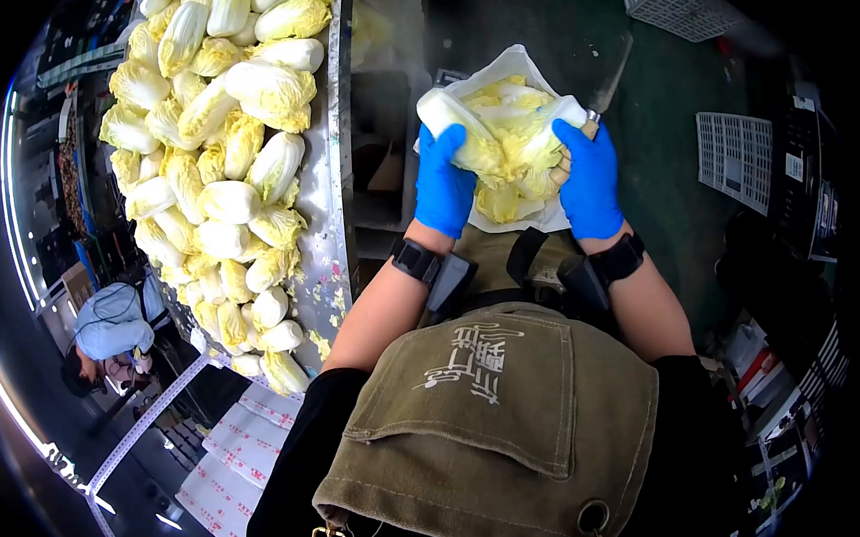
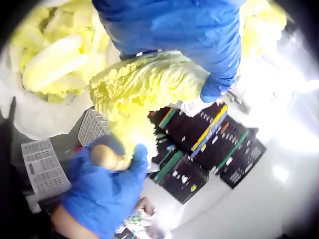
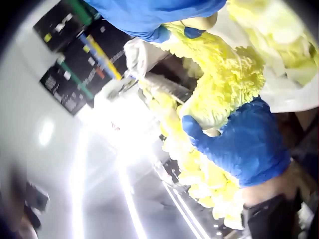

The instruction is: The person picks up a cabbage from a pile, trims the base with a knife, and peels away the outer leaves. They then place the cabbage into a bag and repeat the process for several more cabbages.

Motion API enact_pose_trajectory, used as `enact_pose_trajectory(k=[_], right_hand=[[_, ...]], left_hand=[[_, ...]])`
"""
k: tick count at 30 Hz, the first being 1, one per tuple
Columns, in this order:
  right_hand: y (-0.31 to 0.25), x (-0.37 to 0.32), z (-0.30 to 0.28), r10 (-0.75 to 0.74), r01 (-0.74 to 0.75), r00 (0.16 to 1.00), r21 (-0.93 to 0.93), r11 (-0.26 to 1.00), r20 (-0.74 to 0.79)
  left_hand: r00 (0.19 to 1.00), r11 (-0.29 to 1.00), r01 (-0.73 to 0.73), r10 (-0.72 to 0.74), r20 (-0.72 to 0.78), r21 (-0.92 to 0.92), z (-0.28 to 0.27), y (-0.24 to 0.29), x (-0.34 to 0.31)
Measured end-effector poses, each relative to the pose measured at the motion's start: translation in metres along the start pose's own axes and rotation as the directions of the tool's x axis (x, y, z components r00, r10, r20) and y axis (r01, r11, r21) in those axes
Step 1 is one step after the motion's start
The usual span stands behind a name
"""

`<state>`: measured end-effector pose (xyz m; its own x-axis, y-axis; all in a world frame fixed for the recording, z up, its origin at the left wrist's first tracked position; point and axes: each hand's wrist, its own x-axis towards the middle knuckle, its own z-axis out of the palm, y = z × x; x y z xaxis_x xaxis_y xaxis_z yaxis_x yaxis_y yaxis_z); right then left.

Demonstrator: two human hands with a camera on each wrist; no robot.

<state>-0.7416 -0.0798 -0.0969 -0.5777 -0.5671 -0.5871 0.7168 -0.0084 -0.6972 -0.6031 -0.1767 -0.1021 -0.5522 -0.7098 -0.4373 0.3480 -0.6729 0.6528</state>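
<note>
a metal table on the left bears a heap of napa cabbages; in front of the apron, a white liner is spread open, with yellow leaves in it; the napa cabbage pieces being worked on, a left piece and a right piece, are up over the liner, white bases outward and leafy ends meeting in the middle.

the left hand grips the left piece by its base, thumb over it; the right hand holds the right piece and also a wooden handle, seemingly a knife's; its exact finger wrap is partly hidden.

the step in hand looks like parting a cut head by its bases; i cannot tell whether the leaves are joined or merely tangled; the next move seems to call for an even outward pull, a firm hold on both bases, and any blade turned away from the left hand.
</note>
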Motion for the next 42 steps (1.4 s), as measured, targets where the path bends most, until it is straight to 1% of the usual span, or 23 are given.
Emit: enact_pose_trajectory(k=[2, 3, 5, 6, 7, 8, 10, 12, 14, 15, 18, 19, 22, 24, 26, 27, 30, 32, 34, 35, 38, 39, 42], right_hand=[[0.014, 0.013, -0.019, 0.097, -0.093, 0.992, 0.043, 0.995, -0.084], [0.019, 0.014, -0.02, 0.09, -0.078, 0.987, 0.089, 0.993, -0.134], [0.028, 0.019, -0.034, 0.055, -0.056, 0.995, -0.018, 0.998, -0.082], [0.034, 0.023, -0.045, 0.037, -0.041, 0.998, -0.069, 0.997, -0.053], [0.044, 0.031, -0.047, -0.108, 0.106, 0.994, -0.204, 0.973, 0.005], [0.048, 0.034, -0.054, -0.024, 0.036, 0.999, -0.328, 0.944, 0.038], [0.029, 0.024, -0.044, 0.152, -0.088, 0.986, -0.563, 0.821, 0.067], [0.013, 0.014, -0.026, 0.149, -0.049, 0.971, -0.458, 0.888, 0.186], [0.003, 0.009, -0.011, 0.156, -0.003, 0.934, -0.429, 0.903, 0.321], [0.006, 0.008, 0.0, 0.017, 0.165, 0.877, -0.334, 0.928, 0.481], [-0.001, -0.005, 0.018, 0.058, 0.114, 0.897, -0.358, 0.927, 0.439], [0.002, -0.001, 0.013, -0.005, 0.199, 0.888, -0.376, 0.905, 0.459], [-0.007, 0.0, 0.001, 0.169, -0.023, 0.89, -0.329, 0.944, 0.423], [-0.008, 0.004, -0.006, 0.229, -0.065, 0.882, -0.375, 0.925, 0.412], [-0.009, 0.004, -0.009, 0.255, -0.099, 0.876, -0.364, 0.926, 0.41], [-0.008, 0.002, -0.008, 0.2, -0.044, 0.889, -0.359, 0.932, 0.411], [-0.008, -0.005, -0.003, 0.096, 0.072, 0.904, -0.368, 0.927, 0.417], [-0.011, -0.007, -0.004, 0.108, 0.082, 0.899, -0.404, 0.911, 0.425], [-0.012, 0.008, -0.029, 0.262, -0.133, 0.912, -0.375, 0.917, 0.317], [-0.002, 0.019, -0.038, 0.153, -0.051, 0.939, -0.315, 0.948, 0.308], [-0.005, 0.029, -0.041, 0.077, 0.056, 0.939, -0.369, 0.928, 0.336], [-0.014, 0.028, -0.036, 0.132, 0.086, 0.931, -0.557, 0.826, 0.34], [0.005, 0.023, -0.031, -0.087, 0.314, 0.911, -0.539, 0.782, 0.404]], left_hand=[[0.992, 0.983, 0.049, -0.068, -0.103, -0.175, -0.015, -0.005, 0.008], [0.99, 0.963, 0.054, -0.087, -0.115, -0.263, -0.024, -0.006, 0.013], [0.987, 0.926, 0.077, -0.123, -0.103, -0.369, -0.05, -0.002, 0.02], [0.987, 0.935, 0.066, -0.114, -0.118, -0.349, -0.054, 0.002, 0.02], [0.99, 0.935, 0.113, -0.134, -0.039, -0.336, -0.057, 0.008, 0.018], [0.987, 0.934, 0.161, -0.157, 0.04, -0.319, -0.057, 0.012, 0.015], [0.977, 0.957, 0.211, -0.203, 0.059, -0.197, -0.041, 0.018, 0.006], [0.965, 0.963, 0.255, -0.246, 0.095, -0.089, -0.038, 0.02, -0.003], [0.955, 0.952, 0.284, -0.27, 0.122, -0.117, -0.031, 0.015, -0.008], [0.951, 0.953, 0.293, -0.282, 0.126, -0.079, -0.028, 0.013, -0.01], [0.945, 0.963, 0.219, -0.25, 0.21, 0.16, -0.017, 0.013, -0.015], [0.937, 0.96, 0.237, -0.267, 0.226, 0.151, -0.015, 0.015, -0.016], [0.908, 0.941, 0.304, -0.334, 0.254, 0.15, -0.017, 0.022, -0.019], [0.874, 0.912, 0.366, -0.406, 0.268, 0.187, -0.019, 0.028, -0.017], [0.885, 0.923, 0.36, -0.384, 0.263, 0.136, -0.011, 0.031, -0.016], [0.891, 0.927, 0.358, -0.374, 0.259, 0.109, -0.008, 0.033, -0.016], [0.961, 0.867, 0.096, -0.209, 0.18, 0.489, -0.004, 0.021, -0.018], [0.95, 0.834, 0.066, -0.22, 0.221, 0.548, -0.009, 0.023, -0.019], [0.934, 0.797, 0.025, -0.234, 0.27, 0.603, -0.018, 0.027, -0.014], [0.941, 0.809, 0.071, -0.248, 0.229, 0.583, -0.027, 0.028, -0.014], [0.938, 0.816, 0.073, -0.252, 0.24, 0.574, -0.024, 0.046, -0.015], [0.945, 0.806, 0.043, -0.224, 0.237, 0.59, -0.017, 0.049, -0.018], [0.962, 0.777, -0.124, -0.057, 0.266, 0.617, -0.008, 0.039, -0.02]])
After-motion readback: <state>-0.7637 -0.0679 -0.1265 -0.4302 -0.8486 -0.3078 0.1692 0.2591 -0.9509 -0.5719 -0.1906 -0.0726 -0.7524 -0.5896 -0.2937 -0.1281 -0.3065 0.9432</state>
